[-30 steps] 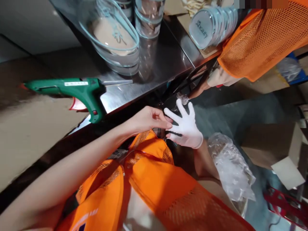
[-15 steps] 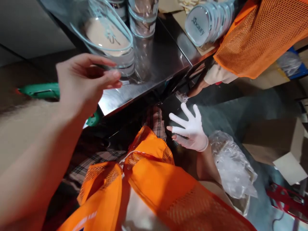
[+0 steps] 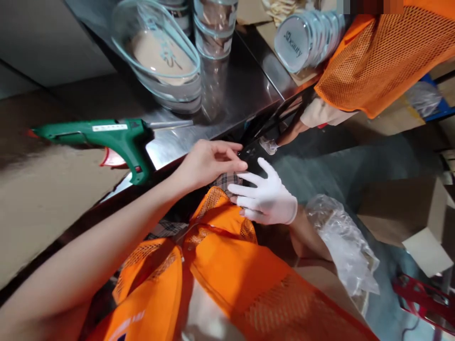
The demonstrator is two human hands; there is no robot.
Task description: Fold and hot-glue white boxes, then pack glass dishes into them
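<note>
My bare left hand is over the front edge of the metal table. Its fingers are bent, with a gap between thumb and index finger, and nothing shows between them. Just right of it, my right hand wears a white glove, its fingers spread and holding nothing; two fingertips poke out bare. The fingertips of both hands are close together; whether they touch I cannot tell. A green glue gun lies left of my left hand. Beyond it stands a clear oval container with a pale base.
Clear round tubs are stacked at the back. A row of lidded tubs lies farther right, beside a person in an orange mesh vest. Cardboard is at left; a plastic bag and an open box are at right.
My left hand has moved right and down, from beside the oval container to my gloved right hand, uncovering the glue gun. My right hand has shifted slightly left.
</note>
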